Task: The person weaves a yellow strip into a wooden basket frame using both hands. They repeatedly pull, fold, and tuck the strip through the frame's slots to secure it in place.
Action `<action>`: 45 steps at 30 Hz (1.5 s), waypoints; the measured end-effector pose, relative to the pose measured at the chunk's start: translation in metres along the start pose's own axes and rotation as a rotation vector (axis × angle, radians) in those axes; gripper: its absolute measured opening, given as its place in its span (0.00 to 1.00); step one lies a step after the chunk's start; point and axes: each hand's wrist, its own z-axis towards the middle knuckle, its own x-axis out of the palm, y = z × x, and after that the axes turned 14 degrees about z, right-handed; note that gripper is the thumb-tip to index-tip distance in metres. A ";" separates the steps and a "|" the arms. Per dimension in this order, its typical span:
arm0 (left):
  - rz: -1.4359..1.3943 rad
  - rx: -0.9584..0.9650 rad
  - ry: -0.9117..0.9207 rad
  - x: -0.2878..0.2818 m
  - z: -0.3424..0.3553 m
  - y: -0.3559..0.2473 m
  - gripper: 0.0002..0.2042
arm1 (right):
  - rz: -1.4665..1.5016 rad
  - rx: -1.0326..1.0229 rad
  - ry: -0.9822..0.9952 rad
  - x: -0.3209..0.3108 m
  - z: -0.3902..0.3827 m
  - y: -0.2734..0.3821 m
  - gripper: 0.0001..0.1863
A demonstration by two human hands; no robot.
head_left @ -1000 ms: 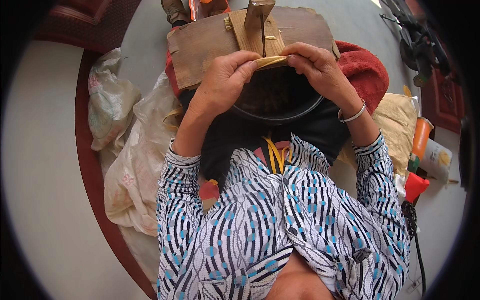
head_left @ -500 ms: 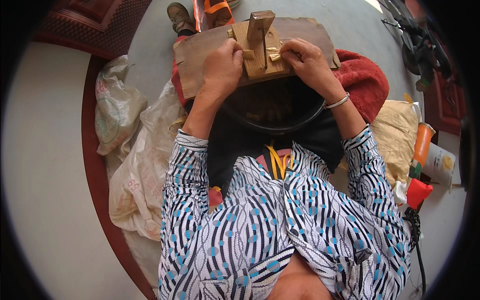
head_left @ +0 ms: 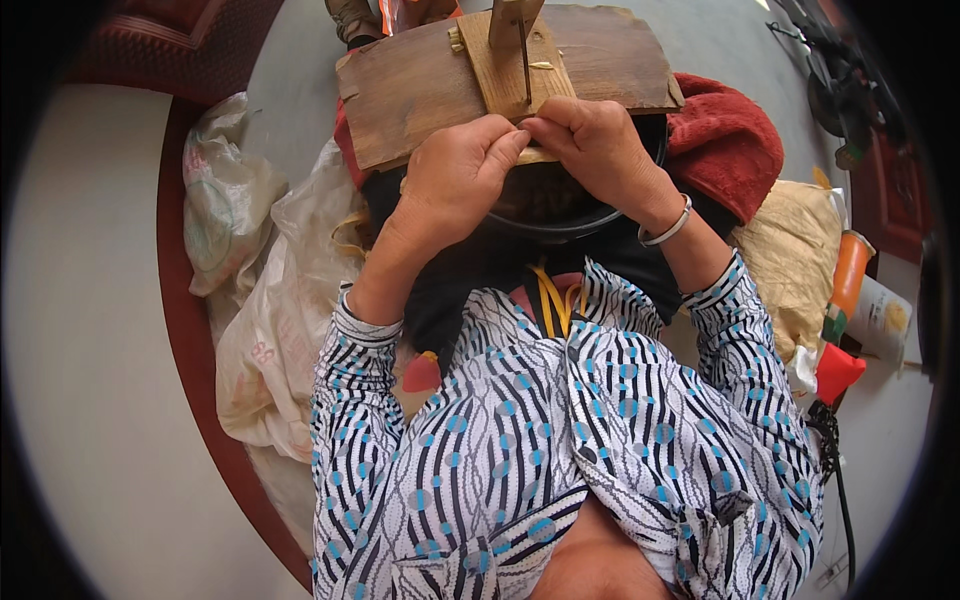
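Observation:
Both hands meet at the near edge of a wooden board point(head_left: 405, 85) laid across my lap. My left hand point(head_left: 462, 168) is closed, thumb and fingertips pinched together. Almost touching it, my right hand point(head_left: 598, 148) is pinched shut too. Whatever they hold is hidden between the fingertips. Just beyond them a wooden block point(head_left: 548, 85) on the board carries an upright post point(head_left: 514, 22) with a thin dark blade. A small pale strip point(head_left: 541, 66) lies right of the blade, and pale bits point(head_left: 456, 40) sit at the block's left edge. Below the hands is a dark basin point(head_left: 560, 228), its contents dim.
A red cloth point(head_left: 728, 145) hangs to the right of the board, with a tan sack point(head_left: 790, 265) and an orange cylinder point(head_left: 848, 272) farther right. Whitish plastic sacks point(head_left: 275, 365) lie to the left. Beyond the board's far left edge is a shoe point(head_left: 352, 18).
My hands have come together and moved nearer, off the block to the board's near edge. The brown piece in the left and pale strips at the right no longer show there.

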 end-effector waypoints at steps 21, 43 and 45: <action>-1.005 -0.219 0.010 0.037 -0.023 -0.034 0.16 | 0.334 -0.015 -0.283 0.025 -0.020 0.010 0.09; 0.382 0.296 -0.490 0.057 -0.044 0.000 0.16 | 1.458 0.692 0.214 0.020 -0.060 -0.004 0.18; 0.248 0.291 -0.484 0.059 -0.041 0.002 0.17 | 1.663 0.669 0.236 0.019 -0.059 -0.008 0.18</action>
